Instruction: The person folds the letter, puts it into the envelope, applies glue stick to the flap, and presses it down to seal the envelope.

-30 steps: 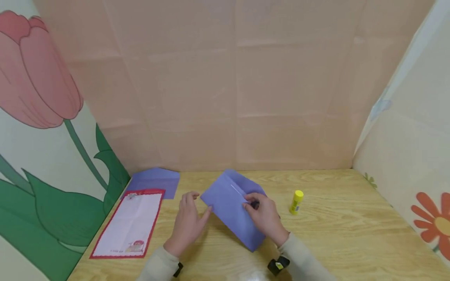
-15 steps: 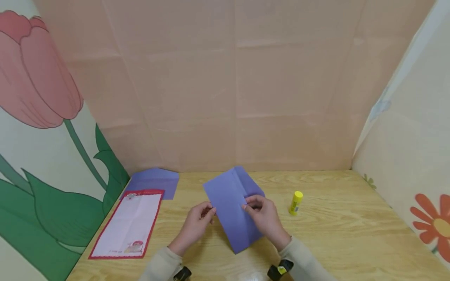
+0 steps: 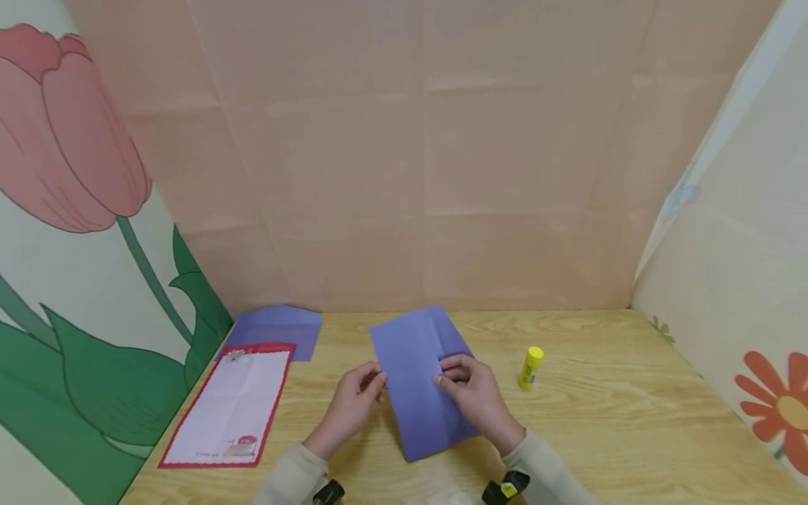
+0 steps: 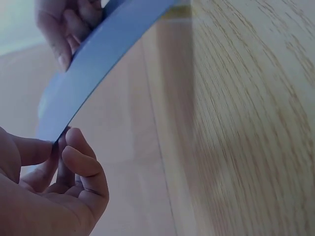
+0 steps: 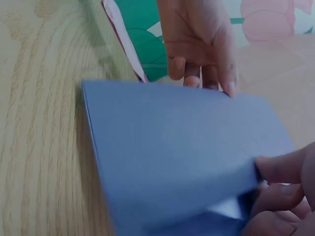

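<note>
We see the left hand (image 3: pixel 353 403) pinch one edge of the envelope (image 3: pixel 407 393), and the right hand (image 3: pixel 481 401) pinch it by its opening, fingers curled. They hold it over the table (image 3: pixel 606 421), between the sheet (image 3: pixel 230 403) and the glue (image 3: pixel 532 368).

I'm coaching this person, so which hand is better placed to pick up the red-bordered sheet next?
Probably the left hand: it is nearer the red-bordered sheet and pinches only an edge of the purple envelope, while the right hand grips it at its opening.
</note>
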`<state>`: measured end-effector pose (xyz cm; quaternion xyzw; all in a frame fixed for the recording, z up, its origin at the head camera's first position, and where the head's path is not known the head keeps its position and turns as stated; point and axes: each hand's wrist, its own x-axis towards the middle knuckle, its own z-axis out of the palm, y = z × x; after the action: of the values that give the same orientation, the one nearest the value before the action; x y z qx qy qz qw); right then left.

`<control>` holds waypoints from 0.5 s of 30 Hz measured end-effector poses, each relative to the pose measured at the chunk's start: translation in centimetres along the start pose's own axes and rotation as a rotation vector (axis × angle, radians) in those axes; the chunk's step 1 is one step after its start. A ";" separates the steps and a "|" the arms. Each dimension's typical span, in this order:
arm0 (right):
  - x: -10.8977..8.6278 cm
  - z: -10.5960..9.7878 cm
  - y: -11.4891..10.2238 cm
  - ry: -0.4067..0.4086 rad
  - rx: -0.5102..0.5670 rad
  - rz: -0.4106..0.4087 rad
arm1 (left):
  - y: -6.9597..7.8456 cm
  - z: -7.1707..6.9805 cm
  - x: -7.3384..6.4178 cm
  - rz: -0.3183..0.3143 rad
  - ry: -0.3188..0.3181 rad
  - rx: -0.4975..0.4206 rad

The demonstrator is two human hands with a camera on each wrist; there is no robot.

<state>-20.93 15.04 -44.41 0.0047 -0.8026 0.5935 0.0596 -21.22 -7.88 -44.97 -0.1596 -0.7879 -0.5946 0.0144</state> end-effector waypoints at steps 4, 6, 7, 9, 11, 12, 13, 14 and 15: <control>-0.2 -0.2 0.0 -0.076 -0.046 0.022 | 0.0 0.1 0.1 0.011 0.003 0.032; -0.3 -0.2 0.1 -0.095 -0.065 0.025 | 0.0 0.1 0.2 0.013 0.000 0.045; -0.3 -0.3 0.2 -0.093 -0.065 0.024 | 0.0 0.1 0.2 0.012 0.001 0.049; -0.3 -0.3 0.2 -0.070 -0.055 0.019 | -0.1 0.1 0.2 0.008 -0.003 0.052; -0.3 -0.3 0.3 -0.035 -0.035 0.011 | -0.2 0.2 0.2 -0.001 -0.014 0.058; -0.3 -0.3 0.3 -0.021 -0.023 0.007 | -0.3 0.2 0.2 -0.006 -0.023 0.063; -0.3 -0.3 0.3 -0.010 -0.009 0.004 | -0.3 0.1 0.2 -0.015 -0.035 0.066; -0.3 -0.3 0.3 -0.004 0.005 0.003 | -0.4 0.1 0.1 -0.023 -0.049 0.064; -0.2 -0.3 0.3 -0.003 0.019 0.003 | -0.4 0.1 0.1 -0.032 -0.060 0.057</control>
<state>-20.71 15.44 -44.65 0.0051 -0.7970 0.6012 0.0575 -21.41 -7.87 -45.39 -0.1641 -0.8071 -0.5670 -0.0143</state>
